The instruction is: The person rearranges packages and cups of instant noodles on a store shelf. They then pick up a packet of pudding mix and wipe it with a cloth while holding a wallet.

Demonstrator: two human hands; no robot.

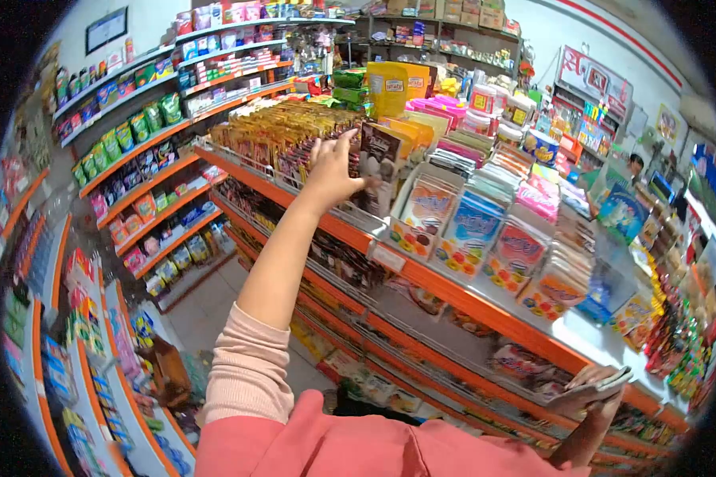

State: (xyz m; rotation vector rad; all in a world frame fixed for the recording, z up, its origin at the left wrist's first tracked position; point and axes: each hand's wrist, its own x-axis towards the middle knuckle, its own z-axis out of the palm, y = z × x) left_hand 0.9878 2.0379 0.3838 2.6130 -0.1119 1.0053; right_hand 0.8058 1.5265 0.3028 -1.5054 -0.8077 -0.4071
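Note:
My left hand (334, 176) reaches over the top shelf, fingers spread and bent, its thumb right beside a dark brown packet (380, 145) that stands upright. To the left of this hand lie rows of gold and brown sachets (282, 131). At the lower right, my right hand (603, 409) is closed on a folded greyish cloth (593, 389), close to the shelf's orange front edge (485, 310). Between the hands stand open boxes of flat packets, among them an orange-and-white one (427, 215) and a blue one (477, 230).
Yellow pouches (387, 89) and plastic jars (485, 99) stand farther back on the shelf. Green pouches (139, 127) line the wall shelves at the left. A tiled aisle floor (215, 290) runs below. Another person (636, 164) is partly visible at the far right.

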